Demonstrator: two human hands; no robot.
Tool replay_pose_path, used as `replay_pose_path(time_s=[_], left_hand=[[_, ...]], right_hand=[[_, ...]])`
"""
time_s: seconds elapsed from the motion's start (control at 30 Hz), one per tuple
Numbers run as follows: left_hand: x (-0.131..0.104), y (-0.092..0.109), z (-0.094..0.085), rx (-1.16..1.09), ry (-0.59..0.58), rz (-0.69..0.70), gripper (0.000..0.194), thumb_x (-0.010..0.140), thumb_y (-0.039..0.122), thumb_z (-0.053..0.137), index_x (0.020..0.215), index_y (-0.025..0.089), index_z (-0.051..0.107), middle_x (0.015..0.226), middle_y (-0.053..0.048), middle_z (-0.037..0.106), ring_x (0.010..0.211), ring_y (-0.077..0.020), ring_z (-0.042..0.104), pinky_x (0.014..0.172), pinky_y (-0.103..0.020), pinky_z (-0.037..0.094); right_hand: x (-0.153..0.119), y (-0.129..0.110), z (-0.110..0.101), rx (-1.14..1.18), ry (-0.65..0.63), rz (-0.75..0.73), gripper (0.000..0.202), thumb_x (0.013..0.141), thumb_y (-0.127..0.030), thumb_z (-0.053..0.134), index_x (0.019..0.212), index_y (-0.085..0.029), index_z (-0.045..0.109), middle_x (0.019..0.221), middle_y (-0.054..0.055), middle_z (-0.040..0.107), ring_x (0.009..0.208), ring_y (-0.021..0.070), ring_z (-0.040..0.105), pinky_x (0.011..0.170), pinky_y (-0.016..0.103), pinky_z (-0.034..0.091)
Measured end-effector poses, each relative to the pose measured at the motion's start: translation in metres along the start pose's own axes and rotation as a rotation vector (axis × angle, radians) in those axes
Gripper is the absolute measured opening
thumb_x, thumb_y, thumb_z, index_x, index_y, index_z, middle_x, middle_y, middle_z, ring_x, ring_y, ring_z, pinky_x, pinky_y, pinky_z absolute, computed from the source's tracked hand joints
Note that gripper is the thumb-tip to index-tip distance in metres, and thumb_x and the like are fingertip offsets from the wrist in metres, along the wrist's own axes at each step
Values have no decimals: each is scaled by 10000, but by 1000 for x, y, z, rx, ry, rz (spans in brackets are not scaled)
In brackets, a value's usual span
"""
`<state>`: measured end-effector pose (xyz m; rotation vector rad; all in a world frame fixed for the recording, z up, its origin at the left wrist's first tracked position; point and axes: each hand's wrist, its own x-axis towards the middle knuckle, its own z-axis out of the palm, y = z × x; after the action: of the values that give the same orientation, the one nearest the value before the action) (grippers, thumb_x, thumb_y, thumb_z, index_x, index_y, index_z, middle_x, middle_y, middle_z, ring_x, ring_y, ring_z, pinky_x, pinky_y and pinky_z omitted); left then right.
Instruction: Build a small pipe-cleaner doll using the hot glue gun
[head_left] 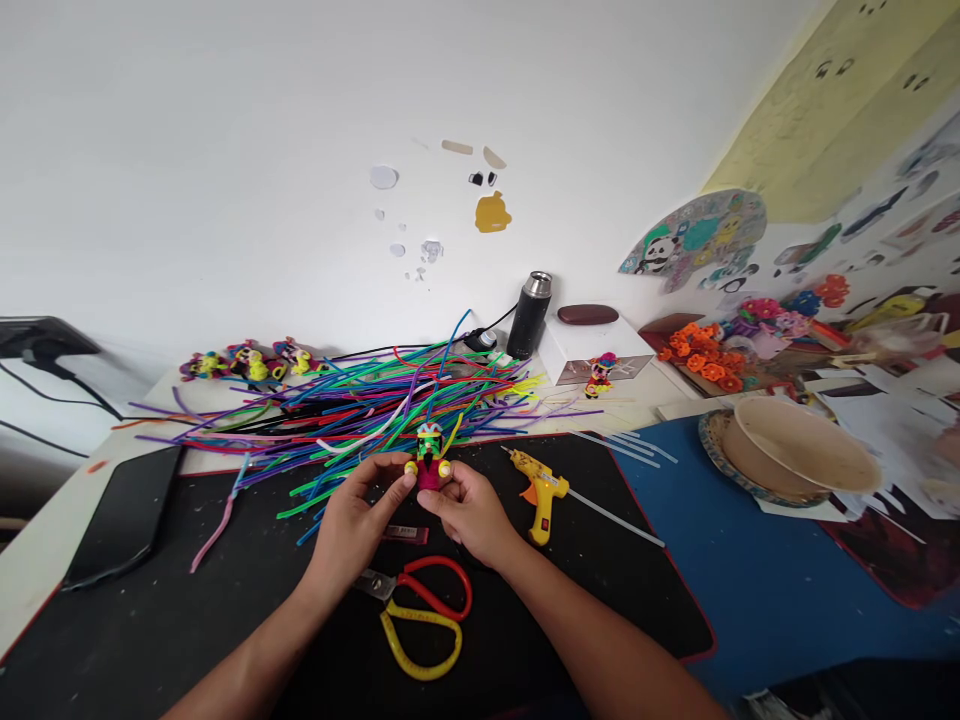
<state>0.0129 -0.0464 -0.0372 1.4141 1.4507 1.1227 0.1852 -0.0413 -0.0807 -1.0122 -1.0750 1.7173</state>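
Between both hands, a small pipe-cleaner figure (428,462) is held upright above the black mat. It has a green face, a dark beard, a magenta body and yellow round hands. My left hand (362,515) pinches its left side near one yellow ball. On the other side, the fingers of my right hand (471,512) close on the magenta body. Scissors (420,610) with one red and one yellow handle lie just below the hands. A yellow glue gun (538,490) rests to the right, a clear glue stick in its back end.
Many coloured pipe cleaners (375,400) spread along the back. A phone (124,515) lies at left, with finished figures (251,362) behind. A black thermos (530,315), a white box (592,350) and another figure (601,375) stand at back right. A bowl (802,450) sits far right.
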Motion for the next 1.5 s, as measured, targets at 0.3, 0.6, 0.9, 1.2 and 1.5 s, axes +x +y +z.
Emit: replay_pose_path(time_s=[0.3, 0.6, 0.9, 1.2, 1.5], left_hand=[[0, -4, 0, -16, -14, -14, 451, 848, 599, 731, 1090, 219, 721, 1045, -79, 777, 1007, -283, 723, 934, -407, 557], [-1, -3, 0, -87, 4, -44, 484, 833, 615, 756, 1099, 213, 720, 1057, -82, 771, 1010, -284, 717, 924, -398, 552], [14, -11, -8, -393, 5, -172, 472, 819, 553, 814, 1129, 199, 772, 1093, -93, 803, 952, -239, 709, 884, -335, 526], [30, -12, -12, -713, -200, -449, 455, 689, 463, 955, 1035, 187, 852, 1068, -129, 825, 989, -253, 739, 882, -329, 567], [21, -4, -14, -685, -268, -409, 572, 696, 458, 962, 1180, 207, 792, 1135, -120, 802, 989, -259, 724, 881, -351, 560]], right_hand=[[0, 1, 0, 17, -2, -11, 421, 783, -492, 838, 852, -216, 528, 488, -144, 444, 339, 44, 321, 361, 215, 231], [0, 0, 1, 38, -4, -16, 442, 766, -511, 850, 836, -218, 526, 486, -148, 439, 336, 41, 308, 351, 209, 227], [-1, 2, -1, 35, -32, -17, 429, 777, -517, 843, 884, -199, 575, 495, -142, 444, 323, 40, 306, 338, 212, 204], [-1, 1, -1, 29, -28, -11, 446, 770, -531, 840, 871, -201, 557, 522, -135, 464, 316, 34, 309, 332, 210, 203], [0, 1, -1, 36, -10, -15, 419, 791, -503, 835, 864, -208, 548, 500, -147, 430, 316, 36, 302, 329, 204, 206]])
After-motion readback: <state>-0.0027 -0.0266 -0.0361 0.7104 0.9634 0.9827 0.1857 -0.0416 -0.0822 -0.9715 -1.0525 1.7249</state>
